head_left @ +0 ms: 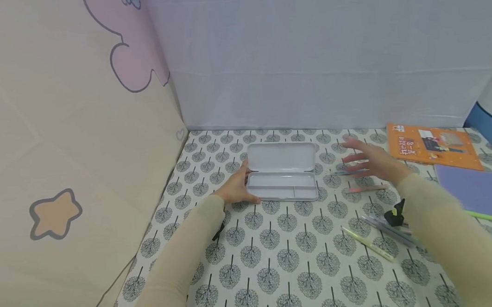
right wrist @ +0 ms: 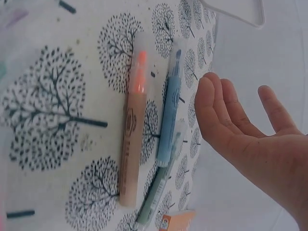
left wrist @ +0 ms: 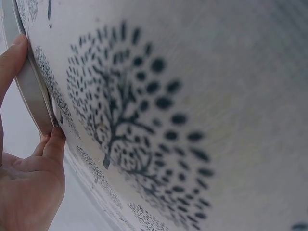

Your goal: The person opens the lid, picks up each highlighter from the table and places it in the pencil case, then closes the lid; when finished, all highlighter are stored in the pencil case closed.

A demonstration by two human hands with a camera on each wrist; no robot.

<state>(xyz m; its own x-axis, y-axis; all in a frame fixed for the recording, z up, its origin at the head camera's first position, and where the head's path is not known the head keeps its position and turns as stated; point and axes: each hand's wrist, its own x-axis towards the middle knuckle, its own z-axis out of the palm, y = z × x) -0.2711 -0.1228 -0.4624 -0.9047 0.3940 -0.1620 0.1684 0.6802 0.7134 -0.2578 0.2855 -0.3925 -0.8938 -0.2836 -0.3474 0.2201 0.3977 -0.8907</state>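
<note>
A white pencil case (head_left: pixel 281 157) lies with its lid folded back and its divided tray bare. My left hand (head_left: pixel 233 186) grips its left end; in the left wrist view thumb and fingers hold the case's edge (left wrist: pixel 36 91). My right hand (head_left: pixel 373 161) hovers with spread, slightly bent fingers and holds nothing. Below it lie an orange highlighter (right wrist: pixel 132 139) and a blue highlighter (right wrist: pixel 169 113). The right wrist view also shows a green pen (right wrist: pixel 155 195) beside them.
A yellow-green pen (head_left: pixel 367 243) and several others, including a greyish-purple pen (head_left: pixel 388 230), lie near my right forearm. Further right are an orange book (head_left: pixel 433 146) and a purple board (head_left: pixel 477 190). A white curtain (head_left: pixel 308 76) stands behind the patterned tablecloth (head_left: pixel 268 268).
</note>
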